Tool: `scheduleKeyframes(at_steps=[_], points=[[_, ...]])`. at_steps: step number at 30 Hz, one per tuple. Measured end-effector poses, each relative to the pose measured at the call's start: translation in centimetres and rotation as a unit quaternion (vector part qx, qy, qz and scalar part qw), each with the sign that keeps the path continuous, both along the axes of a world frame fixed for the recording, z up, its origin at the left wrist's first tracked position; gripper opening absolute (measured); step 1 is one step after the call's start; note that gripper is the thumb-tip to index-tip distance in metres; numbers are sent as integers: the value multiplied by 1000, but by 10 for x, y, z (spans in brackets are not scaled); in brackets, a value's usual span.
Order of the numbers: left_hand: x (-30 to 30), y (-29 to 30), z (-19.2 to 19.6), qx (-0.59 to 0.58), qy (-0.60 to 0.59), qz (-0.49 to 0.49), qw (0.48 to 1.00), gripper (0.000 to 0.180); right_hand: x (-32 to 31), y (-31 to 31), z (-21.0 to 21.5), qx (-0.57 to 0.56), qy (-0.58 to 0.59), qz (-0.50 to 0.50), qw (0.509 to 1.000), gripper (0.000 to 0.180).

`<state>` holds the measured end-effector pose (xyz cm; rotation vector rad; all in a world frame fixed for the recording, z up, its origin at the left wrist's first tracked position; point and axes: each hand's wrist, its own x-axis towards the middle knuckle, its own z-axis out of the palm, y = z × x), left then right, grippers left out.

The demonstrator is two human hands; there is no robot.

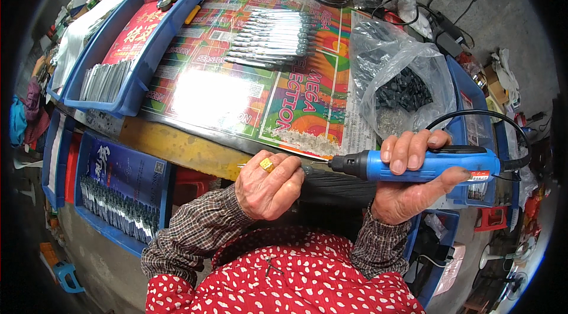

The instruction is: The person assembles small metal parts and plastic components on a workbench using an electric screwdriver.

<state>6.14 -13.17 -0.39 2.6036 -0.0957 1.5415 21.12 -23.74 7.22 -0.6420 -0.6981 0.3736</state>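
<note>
My left hand (269, 187), a yellow ring on one finger, is closed around a slim metal piece with a dark end (307, 169); most of it is hidden by the fingers. My right hand (405, 195) grips a blue electric screwdriver (435, 165) lying level, its black nose and thin bit pointing left at that dark end. Whether the bit touches it, I cannot tell. Both hands are above the near table edge. Farther back, a row of slim silvery pieces with dark ends (272, 36) lies on the printed table cover (236, 83).
A clear plastic bag of small black parts (405, 89) lies on the right. At the left stands a blue tray (133, 104) holding metal strips; below it, another blue bin (124, 246) holds dark-ended pieces. The screwdriver's black cable (503, 114) loops up at the right.
</note>
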Motion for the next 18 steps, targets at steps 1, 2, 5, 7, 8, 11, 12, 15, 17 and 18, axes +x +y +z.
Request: scheduleKeyframes(at_steps=[1, 2, 5, 7, 8, 11, 12, 15, 17, 18], points=[[0, 0, 0, 0, 0, -1, 1000, 25, 0, 0, 0, 0, 0, -1, 1000, 59], [0, 0, 1, -1, 0, -3, 1000, 25, 0, 0, 0, 4, 2, 2, 1000, 59], [1, 0, 0, -1, -3, -5, 1000, 25, 1, 0, -1, 4, 2, 2, 1000, 59], [0, 0, 0, -1, -8, -5, 1000, 25, 0, 0, -1, 1, 0, -2, 1000, 59], [0, 0, 1, -6, 0, -9, 1000, 26, -1, 2, 0, 6, -1, -5, 1000, 56], [0, 0, 5, 0, 9, -4, 1000, 28, 0, 3, 1, 10, -5, -5, 1000, 53], [0, 0, 7, 11, 11, 4, 1000, 30, 0, 3, 1, 7, -7, -2, 1000, 53], [-2, -1, 9, 0, 39, 3, 999, 33, 0, 3, 1, 8, 5, 4, 1000, 53], [-4, -2, 8, -33, 41, 6, 999, 32, 1, 3, 2, 4, 1, 3, 1000, 53], [-6, -4, 8, -67, 42, 10, 997, 32, 1, 3, 2, 1, -2, 3, 1000, 53]])
